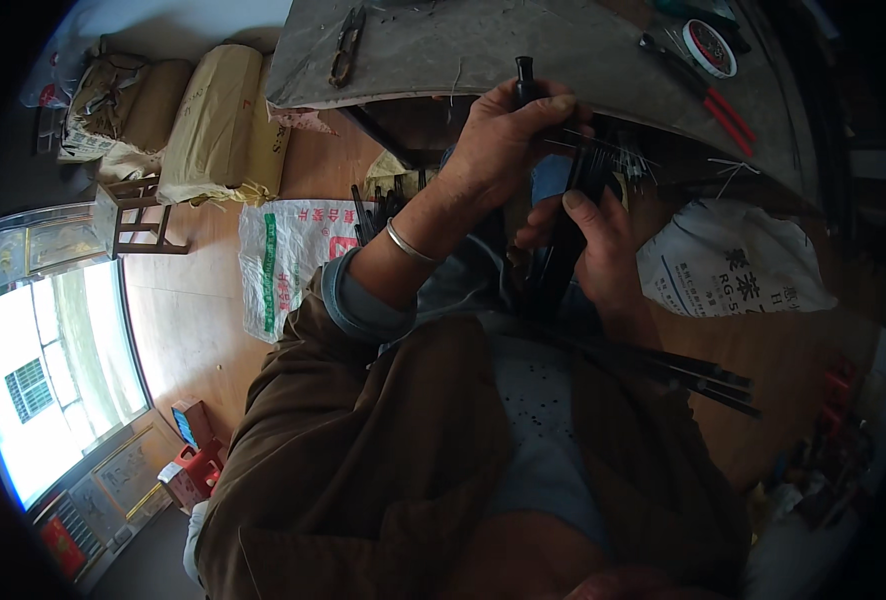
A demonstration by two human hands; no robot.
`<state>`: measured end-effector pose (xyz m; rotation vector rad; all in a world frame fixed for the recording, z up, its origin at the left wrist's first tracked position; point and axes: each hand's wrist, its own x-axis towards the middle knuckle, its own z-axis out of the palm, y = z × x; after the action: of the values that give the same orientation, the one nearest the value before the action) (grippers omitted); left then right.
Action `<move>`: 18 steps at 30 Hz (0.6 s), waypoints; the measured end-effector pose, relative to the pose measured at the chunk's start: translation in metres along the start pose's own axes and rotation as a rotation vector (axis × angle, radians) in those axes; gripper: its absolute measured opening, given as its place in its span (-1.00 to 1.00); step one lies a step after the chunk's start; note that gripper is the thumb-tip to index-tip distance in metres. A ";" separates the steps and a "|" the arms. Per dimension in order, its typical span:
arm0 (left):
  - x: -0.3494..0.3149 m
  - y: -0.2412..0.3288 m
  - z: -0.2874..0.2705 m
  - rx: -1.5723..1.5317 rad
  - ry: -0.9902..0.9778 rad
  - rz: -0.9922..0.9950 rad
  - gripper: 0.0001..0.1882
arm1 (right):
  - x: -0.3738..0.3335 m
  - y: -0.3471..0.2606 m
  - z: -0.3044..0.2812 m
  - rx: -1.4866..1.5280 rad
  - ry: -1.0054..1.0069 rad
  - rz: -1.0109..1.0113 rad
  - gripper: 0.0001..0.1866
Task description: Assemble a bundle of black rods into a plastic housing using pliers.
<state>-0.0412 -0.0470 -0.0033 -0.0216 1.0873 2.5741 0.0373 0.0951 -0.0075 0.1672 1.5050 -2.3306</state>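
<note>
In front of my lap, below the table's edge, both hands are close together. My left hand (508,135), with a silver bangle on its wrist, is closed around a black-handled tool (524,72). The knobbed end of the handle sticks up above my fist; its working end is hidden. Thin wires show between the two hands. My right hand (603,235) is wrapped round a bundle of dark, thin strips (559,262), with the thumb pressed on its face. The strips' upper ends point toward my left hand. More dark sticks (708,375) lie across my lap toward the right.
The grey worktable (413,60) carries dark scissors (346,48), red-handled pliers (713,105) and a round tin (710,48). White woven sacks (738,260) lie beneath on both sides. Wrapped rolls (218,120) and a wooden stool (128,215) stand at the left.
</note>
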 end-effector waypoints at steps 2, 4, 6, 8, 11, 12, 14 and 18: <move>0.000 0.000 -0.001 -0.002 0.001 0.003 -0.89 | 0.000 0.001 0.000 -0.006 -0.001 0.000 -0.66; 0.001 -0.001 -0.002 0.003 -0.014 0.009 -0.89 | 0.001 0.001 0.000 -0.005 0.001 -0.002 -0.66; -0.001 0.001 0.000 -0.001 -0.011 0.001 -0.89 | 0.001 0.002 0.000 -0.003 0.002 -0.002 -0.66; -0.002 0.002 0.000 -0.007 -0.010 -0.008 -0.88 | 0.001 0.002 0.001 -0.018 0.000 -0.018 -0.67; -0.001 0.000 -0.001 -0.011 -0.013 -0.011 -0.87 | 0.001 0.001 0.002 -0.019 0.014 -0.014 -0.67; -0.001 -0.001 -0.002 -0.013 -0.010 -0.012 -0.87 | 0.000 0.001 0.002 -0.020 0.013 -0.014 -0.67; -0.001 -0.002 -0.004 -0.015 -0.006 -0.013 -0.87 | 0.000 0.001 0.003 -0.030 0.013 -0.014 -0.69; -0.001 -0.003 -0.005 0.020 -0.008 0.003 -0.88 | -0.001 -0.001 0.005 -0.020 0.013 -0.008 -0.69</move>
<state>-0.0398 -0.0484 -0.0085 -0.0055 1.1110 2.5632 0.0384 0.0918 -0.0040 0.1714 1.5375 -2.3237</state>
